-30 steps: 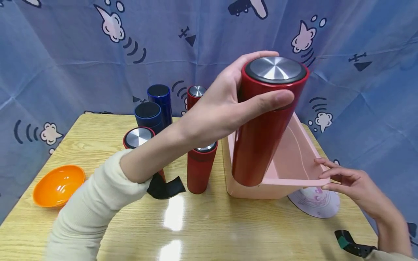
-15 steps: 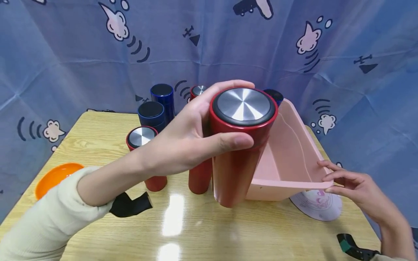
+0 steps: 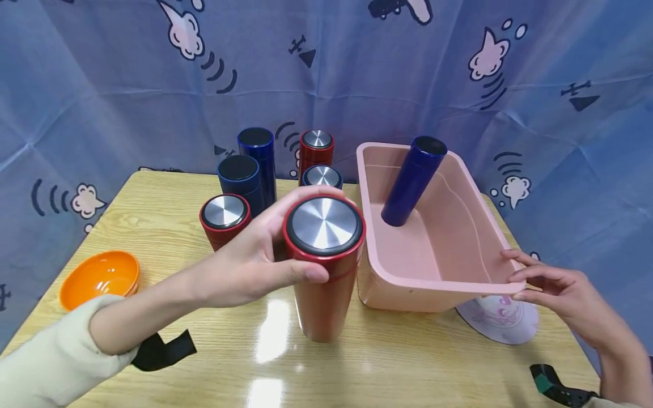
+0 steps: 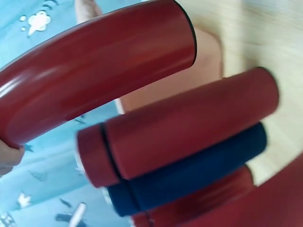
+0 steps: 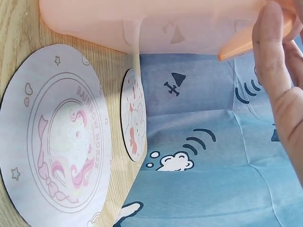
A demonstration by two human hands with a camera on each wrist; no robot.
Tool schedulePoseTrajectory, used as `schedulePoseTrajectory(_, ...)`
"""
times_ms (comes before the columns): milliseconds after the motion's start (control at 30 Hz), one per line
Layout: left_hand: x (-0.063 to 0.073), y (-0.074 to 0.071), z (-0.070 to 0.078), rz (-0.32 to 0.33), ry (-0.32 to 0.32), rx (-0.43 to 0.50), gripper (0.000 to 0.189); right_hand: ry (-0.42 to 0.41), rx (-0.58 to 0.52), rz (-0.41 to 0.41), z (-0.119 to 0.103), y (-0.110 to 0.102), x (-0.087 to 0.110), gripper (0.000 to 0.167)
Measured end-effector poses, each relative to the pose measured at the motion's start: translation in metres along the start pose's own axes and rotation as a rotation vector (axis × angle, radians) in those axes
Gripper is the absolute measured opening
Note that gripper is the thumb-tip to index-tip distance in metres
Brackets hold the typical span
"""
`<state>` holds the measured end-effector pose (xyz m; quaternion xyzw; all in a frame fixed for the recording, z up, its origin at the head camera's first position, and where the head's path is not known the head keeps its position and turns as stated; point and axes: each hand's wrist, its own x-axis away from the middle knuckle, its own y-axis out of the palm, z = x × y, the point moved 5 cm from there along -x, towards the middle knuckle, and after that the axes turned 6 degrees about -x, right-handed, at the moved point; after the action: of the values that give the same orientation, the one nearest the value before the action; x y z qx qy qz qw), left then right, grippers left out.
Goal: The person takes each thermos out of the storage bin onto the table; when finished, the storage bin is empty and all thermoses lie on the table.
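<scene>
My left hand (image 3: 270,249) grips a red thermos flask (image 3: 326,294) with a silver lid, held upright in front of the pink bin's left side. In the left wrist view this red flask (image 4: 109,66) hangs above a row of standing flasks: a matte red flask (image 4: 189,127), a dark blue flask (image 4: 194,172) and another red one. The matte red flask is hidden behind the held one in the head view. With fingers and thumb, my right hand (image 3: 566,294) pinches the near right corner of the pink bin (image 3: 439,288). A blue flask (image 3: 412,181) leans inside that bin.
At left stand a red flask (image 3: 225,218) and two blue-toned flasks (image 3: 240,178) behind it. An orange bowl (image 3: 99,277) sits near the table's left edge. Round printed mats (image 5: 57,137) lie by the bin. A patterned curtain (image 3: 127,85) hangs behind the table.
My left hand has brought the red flask from over the pink bin leftward and down. The blue flask in the bin has come into full view. My right hand stays on the bin's corner.
</scene>
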<state>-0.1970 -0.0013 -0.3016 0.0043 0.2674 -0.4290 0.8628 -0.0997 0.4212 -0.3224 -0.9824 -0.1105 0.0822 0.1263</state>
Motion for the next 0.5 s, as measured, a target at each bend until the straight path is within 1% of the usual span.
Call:
schedulePoseTrajectory(67,0.007,0.006,0.044,0.022,-0.019,-0.008,0.082,-0.009,-0.003,-0.002,-0.001,0.0,0.0,0.028)
schedulePoseTrajectory(100,0.009,0.009,0.06,0.033,-0.033,-0.01,0.078,-0.011,-0.007,-0.003,-0.001,0.0,0.0,0.028)
schedulePoseTrajectory(133,0.011,0.011,0.071,0.046,-0.052,-0.016,0.074,-0.012,-0.009,-0.003,-0.001,0.0,0.0,0.028)
schedulePoseTrajectory(200,0.015,0.013,0.085,0.076,-0.101,-0.034,0.072,-0.015,-0.009,-0.001,0.0,-0.001,0.0,0.028)
schedulePoseTrajectory(233,0.017,0.013,0.087,0.087,-0.124,-0.034,0.072,-0.015,-0.014,0.0,0.0,-0.001,0.0,0.028)
schedulePoseTrajectory(300,0.021,0.013,0.084,0.105,-0.164,-0.044,0.074,-0.016,-0.024,0.001,0.0,-0.001,0.0,0.029)
schedulePoseTrajectory(333,0.023,0.013,0.083,0.11,-0.174,-0.044,0.073,-0.017,-0.026,0.002,0.0,-0.002,0.001,0.029)
schedulePoseTrajectory(500,0.03,0.015,0.069,0.103,-0.184,-0.023,0.074,-0.012,-0.03,-0.003,0.001,-0.001,0.0,0.029)
